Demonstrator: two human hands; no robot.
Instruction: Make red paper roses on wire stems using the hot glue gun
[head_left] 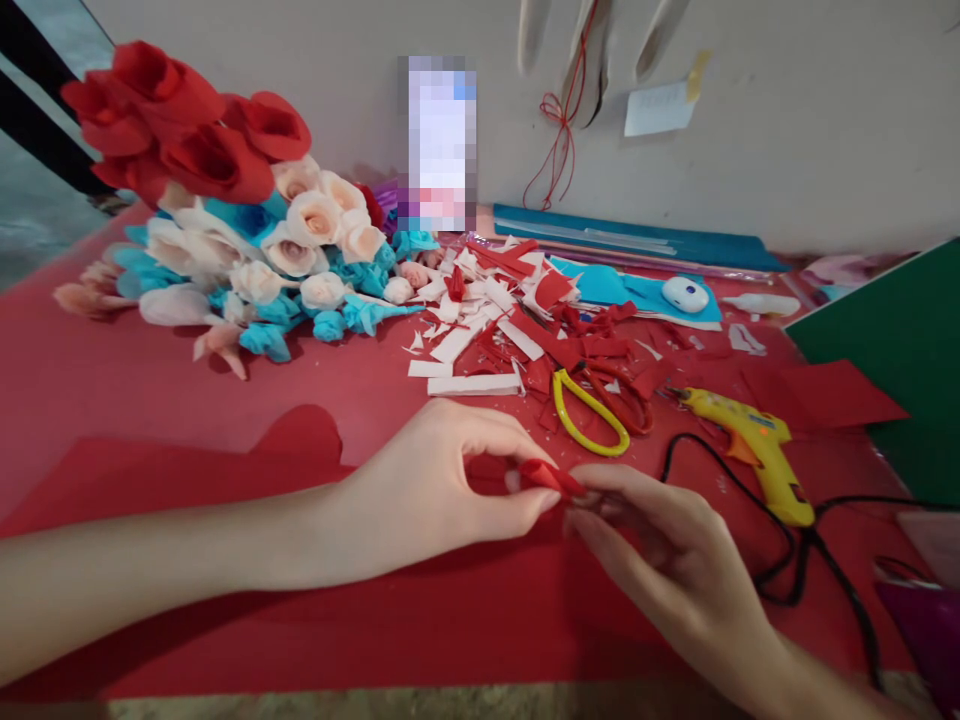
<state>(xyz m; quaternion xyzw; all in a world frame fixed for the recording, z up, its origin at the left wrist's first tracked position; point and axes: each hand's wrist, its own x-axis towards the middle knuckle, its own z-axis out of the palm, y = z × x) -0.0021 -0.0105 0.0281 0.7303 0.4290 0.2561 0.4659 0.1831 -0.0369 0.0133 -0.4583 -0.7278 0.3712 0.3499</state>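
Between my two hands is a small rolled piece of red crepe paper, held above the table's front part. My left hand pinches it from the left, thumb in front. From the right, my right hand grips its other end between thumb and fingers; the fingertips partly hide that end. A rounded red paper petal lies behind my left forearm. Just beyond the hands rest scissors with one yellow and one red handle loop, their blades under paper scraps. To the right lies a yellow glue gun.
Red and white paper scraps are heaped mid-table. Red, white and blue paper flowers crowd the back left. A black cord curls at the right, near a green board. A white mouse sits on blue paper.
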